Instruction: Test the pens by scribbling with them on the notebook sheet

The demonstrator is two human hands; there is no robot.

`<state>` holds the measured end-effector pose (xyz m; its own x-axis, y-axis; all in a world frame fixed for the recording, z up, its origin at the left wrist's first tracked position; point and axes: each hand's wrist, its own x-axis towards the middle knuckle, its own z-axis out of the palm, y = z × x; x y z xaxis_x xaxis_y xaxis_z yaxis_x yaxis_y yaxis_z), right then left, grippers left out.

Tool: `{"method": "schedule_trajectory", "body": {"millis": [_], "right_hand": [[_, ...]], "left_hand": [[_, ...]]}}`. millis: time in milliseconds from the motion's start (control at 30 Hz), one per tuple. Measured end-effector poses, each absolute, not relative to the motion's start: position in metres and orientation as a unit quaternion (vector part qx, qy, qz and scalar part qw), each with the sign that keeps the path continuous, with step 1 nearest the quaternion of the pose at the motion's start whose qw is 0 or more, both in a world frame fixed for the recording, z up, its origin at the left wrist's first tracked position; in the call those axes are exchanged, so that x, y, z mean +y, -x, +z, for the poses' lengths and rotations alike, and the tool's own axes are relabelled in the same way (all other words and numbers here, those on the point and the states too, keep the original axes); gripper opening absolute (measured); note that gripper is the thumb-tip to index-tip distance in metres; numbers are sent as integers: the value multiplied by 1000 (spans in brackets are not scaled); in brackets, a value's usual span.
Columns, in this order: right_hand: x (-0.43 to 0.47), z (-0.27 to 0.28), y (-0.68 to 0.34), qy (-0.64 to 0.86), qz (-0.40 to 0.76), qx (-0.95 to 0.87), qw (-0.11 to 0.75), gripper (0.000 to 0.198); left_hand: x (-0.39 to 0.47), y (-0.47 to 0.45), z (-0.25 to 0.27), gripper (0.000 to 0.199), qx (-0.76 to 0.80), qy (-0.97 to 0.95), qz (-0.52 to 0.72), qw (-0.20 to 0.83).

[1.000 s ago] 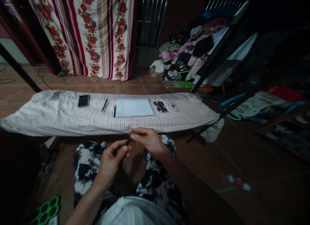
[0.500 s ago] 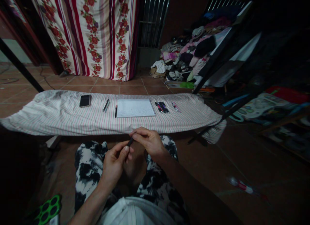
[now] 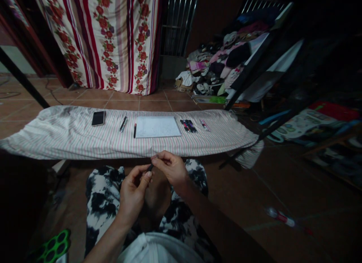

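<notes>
Above my lap, my left hand (image 3: 137, 185) is closed on a slim black pen (image 3: 151, 167), gripping its near end between thumb and fingers. My right hand (image 3: 169, 165) pinches the far end of the same pen, its thumb and fingertips meeting close to the left hand's. Much of the pen is hidden by fingers. Beyond the hands a spiral notebook (image 3: 157, 126) lies open on the striped cloth (image 3: 93, 142), with a dark pen with a red end (image 3: 135, 130) along its left edge. Several dark pens (image 3: 188, 126) lie in a group to its right.
A phone (image 3: 98, 118) lies on the cloth's left part, with a couple of pens (image 3: 123, 124) between it and the notebook. More slim pens (image 3: 204, 125) rest farther right. Dark bars (image 3: 249, 59) slant at both sides. A bottle (image 3: 279, 216) lies on the floor at right.
Both hands stay together on the pen. My right hand's fingers have shifted slightly at the far end, and less of the dark barrel shows between the hands.
</notes>
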<state>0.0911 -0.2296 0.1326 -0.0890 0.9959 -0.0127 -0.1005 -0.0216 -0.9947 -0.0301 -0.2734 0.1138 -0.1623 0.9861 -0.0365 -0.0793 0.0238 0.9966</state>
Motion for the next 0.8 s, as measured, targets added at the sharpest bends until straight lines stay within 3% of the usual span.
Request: {"method": "schedule_trajectory", "body": {"millis": [133, 433, 667, 800], "right_hand": [[-232, 130, -87, 465, 533, -491, 509, 20], [-230, 135, -102, 409, 562, -537, 478, 22], [-228, 123, -96, 451, 509, -524, 513, 19], [-229, 126, -96, 431, 579, -494, 485, 25]], "left_hand": [[-273, 30, 113, 22, 539, -444, 555, 452], [-269, 32, 115, 23, 462, -421, 529, 574], [-269, 26, 107, 25, 522, -424, 536, 511], [-268, 26, 106, 23, 502, -418, 525, 546]]}}
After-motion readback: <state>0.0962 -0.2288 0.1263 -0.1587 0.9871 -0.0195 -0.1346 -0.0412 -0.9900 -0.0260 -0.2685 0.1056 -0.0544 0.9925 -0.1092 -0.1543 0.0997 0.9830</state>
